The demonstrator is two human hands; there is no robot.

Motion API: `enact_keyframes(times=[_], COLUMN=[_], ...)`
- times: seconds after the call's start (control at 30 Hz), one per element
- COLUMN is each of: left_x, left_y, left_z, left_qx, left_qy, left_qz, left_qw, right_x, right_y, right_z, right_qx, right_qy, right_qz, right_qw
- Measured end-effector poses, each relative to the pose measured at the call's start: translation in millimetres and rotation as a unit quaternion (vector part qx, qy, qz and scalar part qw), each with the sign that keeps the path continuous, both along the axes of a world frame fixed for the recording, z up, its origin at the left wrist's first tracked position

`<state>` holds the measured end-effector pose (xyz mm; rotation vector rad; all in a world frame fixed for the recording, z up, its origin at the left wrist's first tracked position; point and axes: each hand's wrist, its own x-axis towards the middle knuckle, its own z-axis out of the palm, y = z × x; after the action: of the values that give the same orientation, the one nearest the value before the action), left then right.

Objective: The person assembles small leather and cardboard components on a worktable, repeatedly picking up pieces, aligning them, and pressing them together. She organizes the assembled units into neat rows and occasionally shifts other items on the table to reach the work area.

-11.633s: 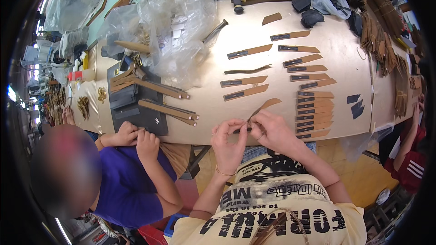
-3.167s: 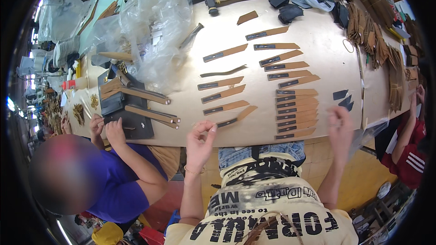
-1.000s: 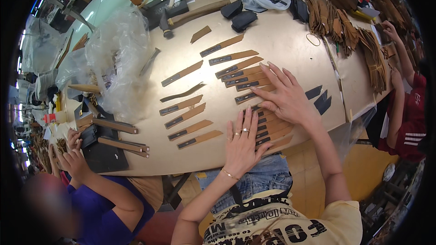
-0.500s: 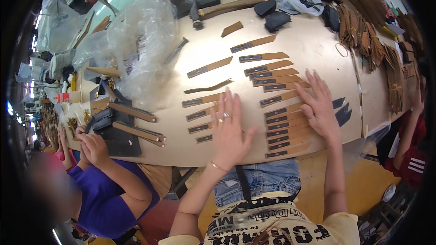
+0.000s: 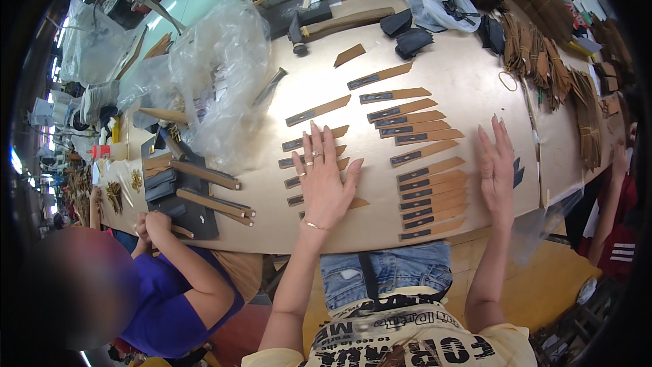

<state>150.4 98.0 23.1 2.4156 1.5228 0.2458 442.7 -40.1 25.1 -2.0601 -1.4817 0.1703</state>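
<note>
My left hand [image 5: 326, 180] lies open, fingers stretched, over the left column of brown leather-like strips, partly hiding several. Each strip has a dark rectangular patch at its left end; one strip [image 5: 319, 110] lies just beyond my fingertips. A longer right-hand column includes a separate strip [image 5: 424, 153] and a tight, overlapping group [image 5: 445, 194] nearer me. Beside that column, to its right, is my open right hand [image 5: 498, 170], turned edgewise with straight fingers and nothing visible in it. Small dark pieces [image 5: 518, 171] show just past it, partly hidden.
A hammer [image 5: 346, 24] and black folded pieces [image 5: 413, 42] lie at the back. Crumpled clear plastic [image 5: 221, 75] is at left, near a co-worker's hands [image 5: 153, 224] and a black board with strips. Brown bundles [image 5: 536, 47] fill the far right. A plain brown piece [image 5: 349, 55] lies farther back.
My left hand has shifted left over its column, where a curled strip now lies flat, patch up. My right hand has moved right, off the strips. The co-worker's hands have lowered.
</note>
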Motion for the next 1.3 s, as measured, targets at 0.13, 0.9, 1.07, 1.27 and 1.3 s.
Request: enact_keyframes(times=[0.13,0.9,1.07,1.27,1.3], left_x=[-1,-13,3,30,37], left_y=[-9,-129,-135,-140,-141], left_z=[7,-29,-24,-17,-16], left_qx=[0.040,0.094,0.036,0.038,0.044], left_qy=[-0.056,-0.158,-0.176,-0.095,-0.081], left_qz=[0.000,-0.035,-0.087,-0.162,-0.184], left_qw=[0.998,0.982,0.980,0.981,0.979], right_x=[-5,33,35,40,41], right_y=[-6,-96,-89,-45,-39], right_z=[-12,2,9,8,6], right_qx=[0.119,0.208,0.121,0.042,0.010], right_qy=[0.016,0.054,-0.010,-0.063,-0.027], right_qz=[-0.061,-0.361,-0.275,-0.206,-0.218], right_qw=[0.991,0.908,0.954,0.976,0.976])
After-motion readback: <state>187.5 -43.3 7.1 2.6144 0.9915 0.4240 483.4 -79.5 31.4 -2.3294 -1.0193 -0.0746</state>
